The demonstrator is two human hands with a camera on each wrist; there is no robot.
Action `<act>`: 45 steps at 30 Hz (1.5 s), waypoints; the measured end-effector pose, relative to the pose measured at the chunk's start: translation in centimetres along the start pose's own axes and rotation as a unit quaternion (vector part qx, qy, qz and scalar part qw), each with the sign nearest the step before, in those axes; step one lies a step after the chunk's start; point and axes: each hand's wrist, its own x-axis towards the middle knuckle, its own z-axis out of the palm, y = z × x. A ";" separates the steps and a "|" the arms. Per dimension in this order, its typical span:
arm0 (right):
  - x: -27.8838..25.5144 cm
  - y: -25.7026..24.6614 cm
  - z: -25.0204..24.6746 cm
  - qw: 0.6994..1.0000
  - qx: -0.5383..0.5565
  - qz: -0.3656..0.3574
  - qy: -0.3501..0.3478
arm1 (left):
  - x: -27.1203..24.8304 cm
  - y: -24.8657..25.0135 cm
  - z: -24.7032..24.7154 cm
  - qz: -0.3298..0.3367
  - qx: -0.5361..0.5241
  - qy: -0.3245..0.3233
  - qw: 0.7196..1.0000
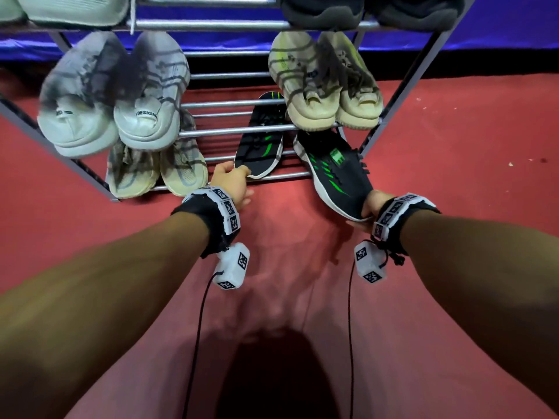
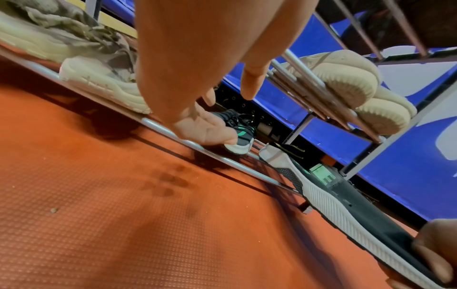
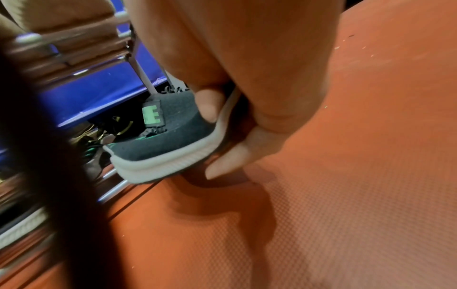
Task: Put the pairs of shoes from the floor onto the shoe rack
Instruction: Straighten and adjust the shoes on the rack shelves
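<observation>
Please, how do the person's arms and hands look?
The left hand and right hand are bare, as are the forearms: no sleeves or gloves. Each wrist carries a black band ringed with white blocks showing black square markers. A white marker box hangs under each wrist, and a thin black cable runs from it.

- Shoe rack [image 1: 211,132]: round metal bars, silvery and glossy; the side frame is darker and matt.
- Left black sneaker [image 1: 260,143] and right black sneaker [image 1: 332,173]: matt knit cloth uppers and white, finely ribbed, rubbery soles.
- Floor mat [image 1: 453,146]: red and matt, embossed with a fine dotted grain.
- Beige sneakers [image 1: 320,86]: soft knit cloth with rough, ridged soles.
- Blue backdrop [image 1: 514,25]: smooth, with a slight sheen.
</observation>
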 end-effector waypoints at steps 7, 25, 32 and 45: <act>-0.2 1.9 -2.6 0.990 -0.130 -0.039 0.035 | -2.4 1.1 -0.4 0.030 0.037 -0.079 0.996; -3.8 -2.7 -0.6 0.994 0.069 -0.082 -0.022 | -3.7 -1.2 -5.4 0.098 0.152 -0.221 0.958; -4.1 -4.5 2.6 0.982 0.129 -0.085 -0.113 | -1.5 -2.6 -4.3 0.081 0.056 -0.146 0.984; -4.1 -3.8 5.2 0.946 0.100 -0.125 -0.283 | -3.5 -0.4 5.9 0.072 -0.030 -0.101 0.992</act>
